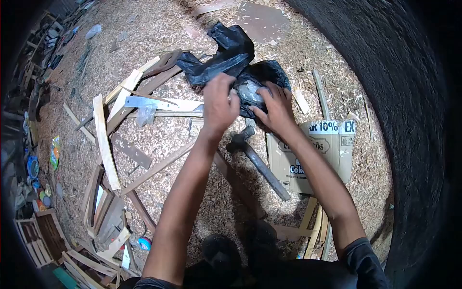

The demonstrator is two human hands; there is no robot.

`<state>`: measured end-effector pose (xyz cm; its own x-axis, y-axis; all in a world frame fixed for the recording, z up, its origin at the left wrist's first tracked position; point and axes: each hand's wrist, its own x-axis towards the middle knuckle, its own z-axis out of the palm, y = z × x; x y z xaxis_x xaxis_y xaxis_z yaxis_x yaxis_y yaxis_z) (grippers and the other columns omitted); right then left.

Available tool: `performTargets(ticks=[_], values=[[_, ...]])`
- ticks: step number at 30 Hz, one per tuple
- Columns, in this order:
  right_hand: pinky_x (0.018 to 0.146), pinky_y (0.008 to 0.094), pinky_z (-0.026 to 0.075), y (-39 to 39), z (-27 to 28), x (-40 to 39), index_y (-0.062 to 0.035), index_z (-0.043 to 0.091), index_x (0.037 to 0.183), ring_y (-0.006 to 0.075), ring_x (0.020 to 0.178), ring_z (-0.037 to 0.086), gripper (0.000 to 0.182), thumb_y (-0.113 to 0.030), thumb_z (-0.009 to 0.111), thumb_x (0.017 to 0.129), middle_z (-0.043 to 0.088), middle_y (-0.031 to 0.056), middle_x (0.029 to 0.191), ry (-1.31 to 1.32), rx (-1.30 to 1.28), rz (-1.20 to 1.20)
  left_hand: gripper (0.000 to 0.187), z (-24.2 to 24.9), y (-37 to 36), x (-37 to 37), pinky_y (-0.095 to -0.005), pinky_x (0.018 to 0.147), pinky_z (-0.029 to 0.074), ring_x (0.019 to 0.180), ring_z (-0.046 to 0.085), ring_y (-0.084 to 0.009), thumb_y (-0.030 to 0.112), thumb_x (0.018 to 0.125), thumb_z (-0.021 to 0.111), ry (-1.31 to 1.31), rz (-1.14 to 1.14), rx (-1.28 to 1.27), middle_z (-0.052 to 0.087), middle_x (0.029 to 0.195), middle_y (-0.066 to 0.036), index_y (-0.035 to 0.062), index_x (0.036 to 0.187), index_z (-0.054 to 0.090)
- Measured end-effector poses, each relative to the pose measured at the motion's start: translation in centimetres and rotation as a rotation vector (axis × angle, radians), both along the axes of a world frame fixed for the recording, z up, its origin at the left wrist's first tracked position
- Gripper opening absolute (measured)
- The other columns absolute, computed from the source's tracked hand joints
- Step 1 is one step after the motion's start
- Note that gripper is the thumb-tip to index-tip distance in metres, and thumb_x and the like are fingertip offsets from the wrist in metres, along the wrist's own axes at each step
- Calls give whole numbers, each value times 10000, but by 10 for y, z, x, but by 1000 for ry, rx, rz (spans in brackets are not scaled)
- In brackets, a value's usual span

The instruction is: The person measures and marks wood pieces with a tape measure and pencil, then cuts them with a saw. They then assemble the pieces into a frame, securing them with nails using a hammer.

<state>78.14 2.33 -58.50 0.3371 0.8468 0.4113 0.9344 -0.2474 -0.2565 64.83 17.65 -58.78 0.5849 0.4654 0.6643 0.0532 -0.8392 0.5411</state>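
Note:
My right hand (pixel 277 107) rests on a clear plastic bundle (pixel 250 92) lying in the mouth of a black plastic bag (pixel 270 72); its thumb and fingers curl round the bundle's right side. What is inside the clear plastic cannot be made out. Just left of the bundle, my left hand (pixel 221 103) is raised and slightly blurred, its fingers bent and thumb apart from them, with nothing visible in it. More black plastic (pixel 226 60) spreads behind both hands. Below them a hammer (pixel 257 159) lies on the wood shavings.
A flattened cardboard box (pixel 313 159) lies at the right under my right forearm. Wood strips (pixel 106 144) and a handsaw (pixel 163 104) lie at the left. A wooden crate (pixel 41 238) stands at the lower left. A dark wall (pixel 385 86) curves along the right.

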Motion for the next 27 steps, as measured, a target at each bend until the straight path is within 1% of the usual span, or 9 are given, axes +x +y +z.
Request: performTargets(ticks=[4, 8, 9, 12, 15, 19, 20, 23, 27], values=[[966, 489, 366, -1, 6, 1, -48, 669, 1008, 300, 1163, 540, 328, -277, 776, 799, 605, 136, 1187, 51, -12, 0, 406, -7, -14, 9, -464, 1038, 411, 1200, 561, -384, 92, 859, 647, 101, -30, -1, 610, 1240, -212, 4, 1252, 590], [974, 486, 359, 5, 37, -9, -31, 676, 982, 301, 1131, 558, 269, -218, 722, 795, 615, 138, 1145, 63, -212, -106, 336, -18, -8, 9, -429, 961, 480, 1111, 626, -378, 115, 887, 659, 133, -123, -239, 661, 1179, -216, 2, 1203, 647], [979, 484, 368, 12, 47, -12, -26, 668, 995, 305, 1140, 558, 268, -198, 713, 794, 614, 142, 1140, 50, -54, -41, 309, -19, -4, 6, -417, 937, 497, 1084, 643, -374, 115, 894, 658, 164, -191, -310, 674, 1157, -216, 3, 1182, 664], [985, 462, 424, 45, 74, -14, -9, 631, 1054, 330, 1151, 570, 284, -101, 665, 787, 610, 159, 1119, -2, 345, 231, 173, 8, 11, -3, -420, 887, 500, 982, 649, -343, 48, 870, 618, -80, 58, -175, 678, 992, -176, 10, 1027, 681], [963, 432, 465, 92, 83, -24, -13, 637, 1052, 343, 1054, 621, 239, -61, 616, 819, 639, 177, 1080, 36, 405, 522, 185, 33, 32, -1, -442, 897, 472, 943, 617, -341, 20, 858, 606, -311, 315, 154, 648, 901, -149, 23, 1036, 657], [916, 428, 529, 121, 57, 3, -38, 673, 989, 347, 995, 692, 177, -117, 550, 888, 704, 180, 1032, -73, -29, 265, 186, 23, 60, 4, -488, 844, 495, 915, 649, -410, 109, 887, 627, -62, 233, 27, 671, 902, -219, 13, 1042, 667], [855, 431, 556, 118, 55, 10, -34, 688, 951, 347, 936, 711, 163, -107, 559, 884, 718, 185, 975, -88, -189, 198, 184, 21, 56, -2, -512, 759, 520, 832, 671, -436, 192, 906, 637, 257, 224, -218, 689, 854, -248, 35, 969, 709], [698, 456, 598, 101, 47, 21, -21, 722, 860, 331, 805, 742, 169, -84, 568, 883, 729, 206, 833, -147, -439, 81, 196, 10, 54, -8, -488, 727, 521, 796, 671, -413, 236, 903, 675, 371, 130, -108, 697, 852, -217, 57, 952, 737], [773, 453, 593, 95, 35, 29, -23, 700, 1026, 372, 882, 721, 226, -53, 675, 803, 724, 215, 904, 6, -297, 159, 125, 19, 43, -4, -449, 772, 526, 888, 652, -357, 164, 861, 695, 113, 159, 255, 666, 951, -159, 41, 875, 708]])
